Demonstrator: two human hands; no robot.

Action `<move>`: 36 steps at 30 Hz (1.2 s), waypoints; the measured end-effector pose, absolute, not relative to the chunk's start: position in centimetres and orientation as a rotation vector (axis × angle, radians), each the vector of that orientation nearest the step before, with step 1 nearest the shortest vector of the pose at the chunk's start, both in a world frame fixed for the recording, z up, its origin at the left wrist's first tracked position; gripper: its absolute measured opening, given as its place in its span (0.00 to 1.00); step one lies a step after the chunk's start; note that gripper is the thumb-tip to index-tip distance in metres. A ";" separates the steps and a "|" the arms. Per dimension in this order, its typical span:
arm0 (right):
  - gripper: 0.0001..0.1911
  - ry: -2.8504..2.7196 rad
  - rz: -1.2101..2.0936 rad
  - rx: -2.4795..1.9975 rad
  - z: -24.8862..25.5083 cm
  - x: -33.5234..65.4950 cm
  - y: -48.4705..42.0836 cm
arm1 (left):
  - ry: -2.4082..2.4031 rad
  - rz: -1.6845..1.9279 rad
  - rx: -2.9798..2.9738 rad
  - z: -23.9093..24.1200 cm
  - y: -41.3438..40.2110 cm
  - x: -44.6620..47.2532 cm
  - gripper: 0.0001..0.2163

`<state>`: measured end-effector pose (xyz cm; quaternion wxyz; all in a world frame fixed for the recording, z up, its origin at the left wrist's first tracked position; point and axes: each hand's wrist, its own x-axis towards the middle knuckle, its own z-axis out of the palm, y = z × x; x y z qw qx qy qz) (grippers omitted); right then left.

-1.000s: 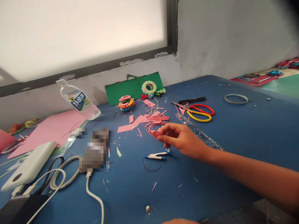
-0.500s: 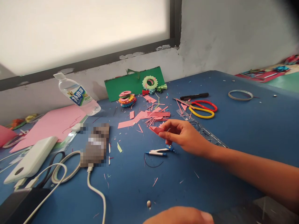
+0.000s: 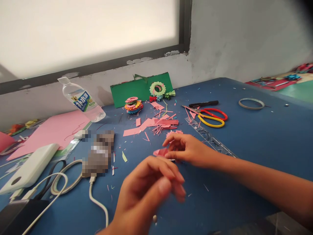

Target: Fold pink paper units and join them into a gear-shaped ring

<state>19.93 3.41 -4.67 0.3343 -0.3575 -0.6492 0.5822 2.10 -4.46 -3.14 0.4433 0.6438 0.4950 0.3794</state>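
My right hand [image 3: 188, 148] pinches a small folded piece of pink paper [image 3: 160, 152] between thumb and fingers, just above the blue table. In front of it, nearer to me, my left hand [image 3: 149, 189] is raised with loosely bent fingers; the thumb stands apart from them and nothing shows in between. Behind my right hand lies pink scalloped paper [image 3: 174, 133], partly covered by the fingers. My hands hide the compass seen earlier.
Pink paper scraps [image 3: 156, 124] litter the table's middle. Beyond are scissors [image 3: 212, 117], a black pen [image 3: 204, 103], a clear ruler [image 3: 212, 140], a tape ring [image 3: 251, 103] and paper ornaments [image 3: 157, 88]. At left stand a bottle [image 3: 83, 101], a power bank [image 3: 31, 166] and a cable [image 3: 97, 204].
My left hand has risen from the bottom edge toward the right hand. The right hand has lowered slightly with the pink paper, and the compass is now covered.
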 end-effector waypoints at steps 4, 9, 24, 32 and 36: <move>0.10 -2.043 1.607 -0.949 -5.0 19.8 3.0 | 0.711 1.067 0.906 -2.5 -1.2 3.9 0.06; 0.06 -2.257 1.370 -0.965 -5.1 19.7 2.5 | 0.646 1.022 0.779 -3.1 -0.8 3.3 0.05; 0.08 -2.051 1.101 -0.923 -3.6 19.6 1.6 | 0.599 1.050 0.746 -3.6 -0.8 2.8 0.05; 0.04 -1.797 1.100 -0.805 -2.7 19.7 0.6 | 0.630 1.018 0.784 -3.7 -0.8 2.8 0.06; 0.03 -1.793 1.123 -0.788 -2.5 19.7 0.4 | 0.618 0.995 0.778 -3.7 -0.9 2.7 0.06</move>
